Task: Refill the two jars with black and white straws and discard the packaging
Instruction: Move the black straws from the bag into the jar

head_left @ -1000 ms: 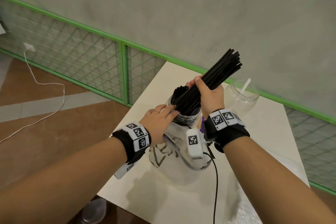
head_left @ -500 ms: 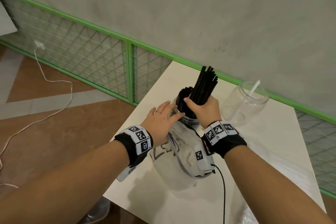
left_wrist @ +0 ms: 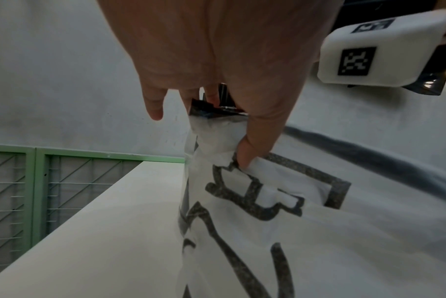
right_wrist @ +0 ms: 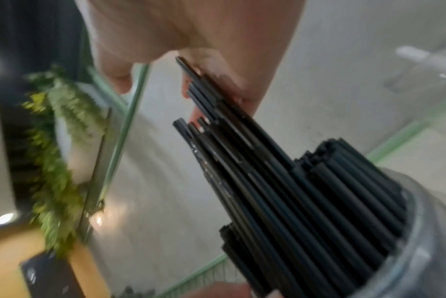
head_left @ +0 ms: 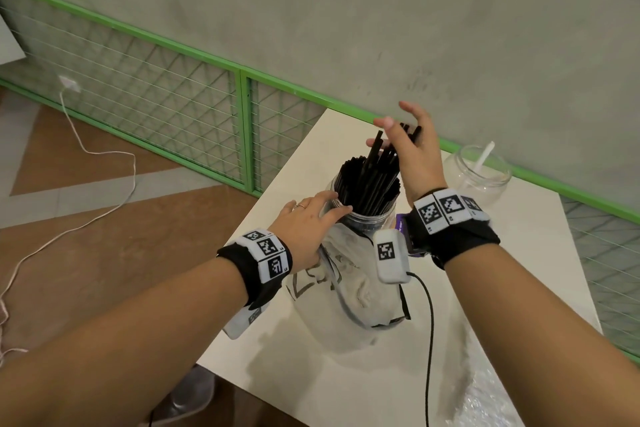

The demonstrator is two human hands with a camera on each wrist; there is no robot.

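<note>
A clear jar (head_left: 367, 218) packed with black straws (head_left: 363, 184) stands at the table's left side. Several straws stick up higher than the others and lean on my right hand (head_left: 408, 149), which hovers above the jar with fingers spread and holds nothing. In the right wrist view these tall black straws (right_wrist: 242, 153) touch the fingers (right_wrist: 217, 80). My left hand (head_left: 308, 218) lies against the jar's near left shoulder with straight fingers. Its thumb (left_wrist: 245, 157) presses on white printed packaging (head_left: 346, 274) lying in front of the jar. A second clear jar (head_left: 478, 177) at the back right holds one white straw (head_left: 485, 156).
The white table (head_left: 519, 270) stands against a green wire fence (head_left: 194, 107) below a grey wall. Crinkled clear plastic (head_left: 491, 402) lies at the near right corner. A black cable (head_left: 429, 329) hangs from my right wrist. A grey container (head_left: 194, 395) sits on the floor.
My right hand lowered the black straw bundle into the jar, let go of it and rose open above it. My left hand stayed on the jar.
</note>
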